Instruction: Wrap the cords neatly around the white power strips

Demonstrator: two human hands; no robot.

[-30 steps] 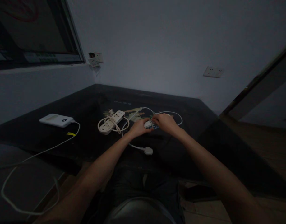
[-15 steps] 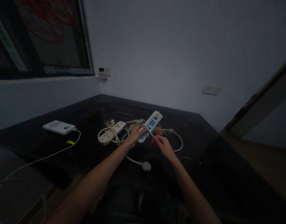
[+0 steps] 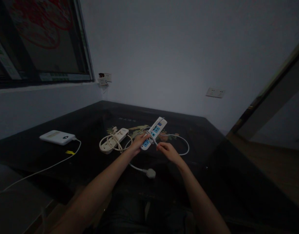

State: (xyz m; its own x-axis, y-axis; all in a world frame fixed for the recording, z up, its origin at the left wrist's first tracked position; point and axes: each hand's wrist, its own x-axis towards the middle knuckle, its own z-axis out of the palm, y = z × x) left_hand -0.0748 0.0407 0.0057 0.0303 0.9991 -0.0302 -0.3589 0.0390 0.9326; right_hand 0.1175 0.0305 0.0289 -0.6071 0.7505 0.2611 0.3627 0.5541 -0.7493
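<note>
A white power strip [image 3: 161,123] with blue socket faces lies slanted on the dark table, its cord looped around the lower half. My left hand [image 3: 138,145] grips the strip's lower left side, thumb over the looped cord. Close by on the right, my right hand [image 3: 168,150] pinches the white cord [image 3: 185,140], which curves away in a loop to the right. A white plug [image 3: 150,173] on a cord rests nearer to me. To the left lies a second, cream power strip [image 3: 121,133] with its own cord coiled over it.
A white power bank [image 3: 57,137] with a cable [image 3: 52,166] running off the near left edge sits on the black table [image 3: 91,122]. A yellow tag [image 3: 70,152] is beside that cable. Wall sockets [image 3: 215,92] are behind, and a window [image 3: 49,42] is at left.
The view has shifted slightly, so everything appears a little further left. Both hands keep their hold on the strip and the cord, with little other movement.
</note>
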